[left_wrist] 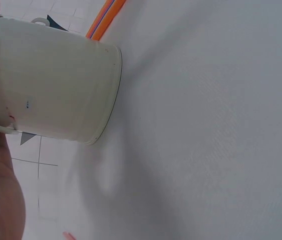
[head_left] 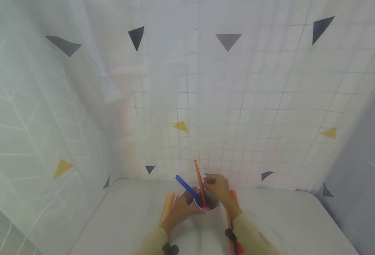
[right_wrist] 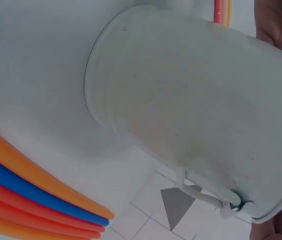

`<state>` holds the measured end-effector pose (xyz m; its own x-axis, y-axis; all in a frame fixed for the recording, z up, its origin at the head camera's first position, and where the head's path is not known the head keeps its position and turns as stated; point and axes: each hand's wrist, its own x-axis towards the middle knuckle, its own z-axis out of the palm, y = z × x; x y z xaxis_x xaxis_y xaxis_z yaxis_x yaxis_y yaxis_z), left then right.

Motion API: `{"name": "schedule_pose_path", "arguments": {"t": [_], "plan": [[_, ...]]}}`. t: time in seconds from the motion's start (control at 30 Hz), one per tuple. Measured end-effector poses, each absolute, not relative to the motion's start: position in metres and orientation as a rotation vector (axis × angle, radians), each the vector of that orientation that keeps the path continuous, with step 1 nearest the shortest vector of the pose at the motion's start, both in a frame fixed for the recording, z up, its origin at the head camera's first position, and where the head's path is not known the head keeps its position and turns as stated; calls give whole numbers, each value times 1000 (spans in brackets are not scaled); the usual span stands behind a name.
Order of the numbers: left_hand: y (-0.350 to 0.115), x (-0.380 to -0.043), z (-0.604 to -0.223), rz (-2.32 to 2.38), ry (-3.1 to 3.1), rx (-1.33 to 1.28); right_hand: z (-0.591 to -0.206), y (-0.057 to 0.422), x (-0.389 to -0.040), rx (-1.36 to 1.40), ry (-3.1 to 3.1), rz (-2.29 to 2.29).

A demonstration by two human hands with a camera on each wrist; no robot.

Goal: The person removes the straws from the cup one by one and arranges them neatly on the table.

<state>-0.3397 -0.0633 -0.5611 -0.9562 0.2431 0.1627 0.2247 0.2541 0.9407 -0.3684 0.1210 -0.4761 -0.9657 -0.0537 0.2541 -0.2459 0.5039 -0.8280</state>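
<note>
A small white pail (head_left: pixel 214 205) with side loops stands on the table. My left hand (head_left: pixel 182 207) grips its left side, thumb at the front and fingers behind; in the left wrist view the same hand (left_wrist: pixel 1 190) is partly cut off. A blue straw (head_left: pixel 185 186) leans out of the pail to the left. Beside it an orange straw (head_left: pixel 198 173) rises almost upright, with a dark strip along it. My right hand (head_left: pixel 219 187) is above the rim, curled fingertips pinching at the orange straw. A pink piece (head_left: pixel 206 209) shows at the front rim.
Orange and yellow straws (head_left: pixel 165 207) lie left of the pail. To the right is a bundle of orange, red and blue straws (right_wrist: pixel 46 200), partly under my right forearm. Behind the white table (head_left: pixel 279 216) hangs a pale patterned sheet (head_left: pixel 254 106).
</note>
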Motion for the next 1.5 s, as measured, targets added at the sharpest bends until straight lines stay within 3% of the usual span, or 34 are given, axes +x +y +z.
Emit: {"name": "schedule_pose_path", "arguments": {"t": [1.5], "plan": [[-63,-340,-562,1780,2543,465,-475,113,-366,239,-2458,1491]]}}
